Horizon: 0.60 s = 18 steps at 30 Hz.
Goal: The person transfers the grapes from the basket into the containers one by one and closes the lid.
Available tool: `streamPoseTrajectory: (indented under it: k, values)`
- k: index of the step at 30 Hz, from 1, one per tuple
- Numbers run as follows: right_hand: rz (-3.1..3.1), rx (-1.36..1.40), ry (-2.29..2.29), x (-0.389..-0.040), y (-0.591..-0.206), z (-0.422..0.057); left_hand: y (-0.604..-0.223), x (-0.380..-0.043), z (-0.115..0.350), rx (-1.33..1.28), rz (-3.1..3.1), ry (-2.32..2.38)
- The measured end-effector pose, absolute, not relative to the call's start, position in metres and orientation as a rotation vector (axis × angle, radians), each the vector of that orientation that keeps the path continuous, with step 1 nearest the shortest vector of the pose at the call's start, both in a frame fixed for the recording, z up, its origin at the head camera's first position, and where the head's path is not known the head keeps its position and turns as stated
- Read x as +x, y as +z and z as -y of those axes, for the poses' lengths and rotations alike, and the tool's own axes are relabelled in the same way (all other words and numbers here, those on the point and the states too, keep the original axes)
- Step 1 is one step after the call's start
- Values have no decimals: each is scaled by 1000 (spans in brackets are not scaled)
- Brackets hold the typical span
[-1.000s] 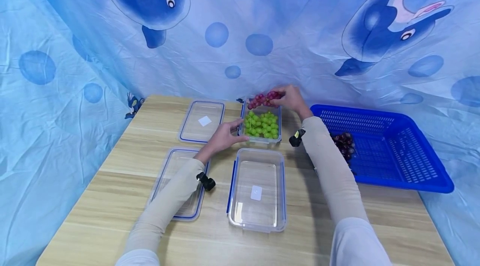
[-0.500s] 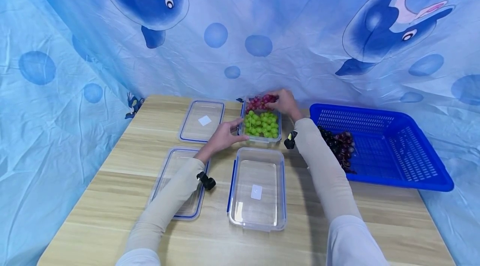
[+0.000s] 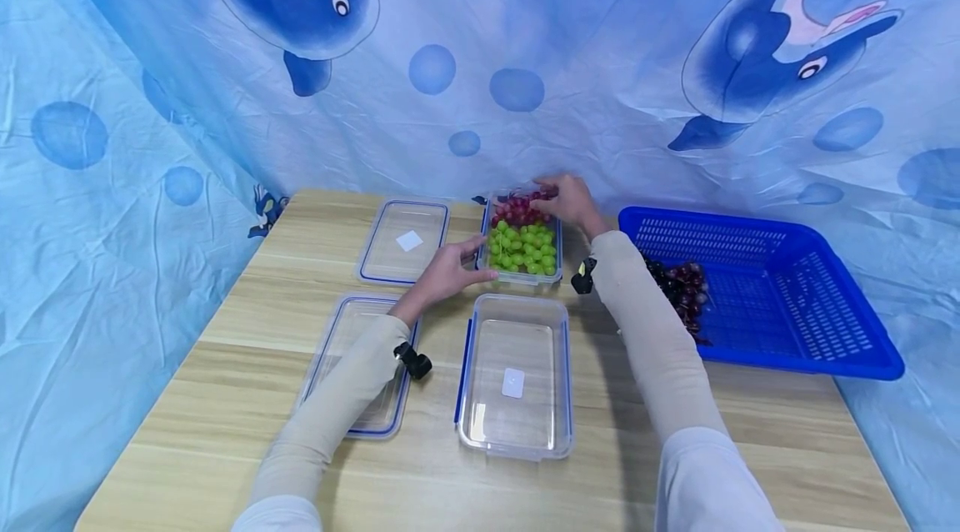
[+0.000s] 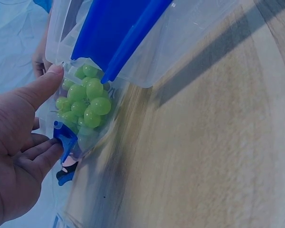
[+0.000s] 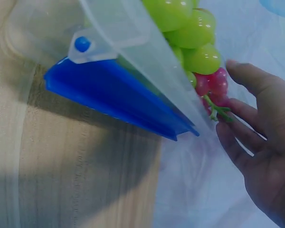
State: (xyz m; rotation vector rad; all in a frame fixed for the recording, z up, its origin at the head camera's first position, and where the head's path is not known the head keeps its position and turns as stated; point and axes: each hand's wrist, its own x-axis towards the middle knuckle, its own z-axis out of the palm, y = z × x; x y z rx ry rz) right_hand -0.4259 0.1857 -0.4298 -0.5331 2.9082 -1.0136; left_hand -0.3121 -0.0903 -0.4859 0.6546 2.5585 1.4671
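Note:
In the head view, a clear container point(image 3: 558, 278) at the table's back holds green grapes point(image 3: 522, 248) in its near part and red grapes point(image 3: 517, 208) in its far part. My left hand point(image 3: 448, 272) rests at its left side. In the left wrist view, the thumb touches the near rim and the other fingertips touch a blue latch point(image 4: 65, 137). At the far right corner, my right hand point(image 3: 572, 200) is over the red grapes. The right wrist view shows its thumb and fingers spread on either side of them, fingertips near the green stem point(image 5: 218, 113).
Another clear container point(image 3: 517, 432) stands in front. Two clear lids point(image 3: 408, 219) with blue seals lie to the left, one partly under my left forearm. At right, a blue basket point(image 3: 795, 286) contains dark grapes point(image 3: 684, 290), partly behind my right sleeve. A dolphin-print curtain point(image 3: 517, 132) hangs behind the table.
My right hand has lowered the red grapes into the far part of the container, and its fingers have spread. The left hand has stayed in place.

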Motion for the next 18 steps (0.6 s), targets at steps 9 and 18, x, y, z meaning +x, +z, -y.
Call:
streamPoseTrajectory:
  k: [9, 18]
  values:
    - [-2861, -501, -939, -419, -427, -185, -489, -311, 90, 669, -2573, 1467]
    - [-2886, -516, -903, -416, -422, -188, -491, -310, 90, 689, -2575, 1470]
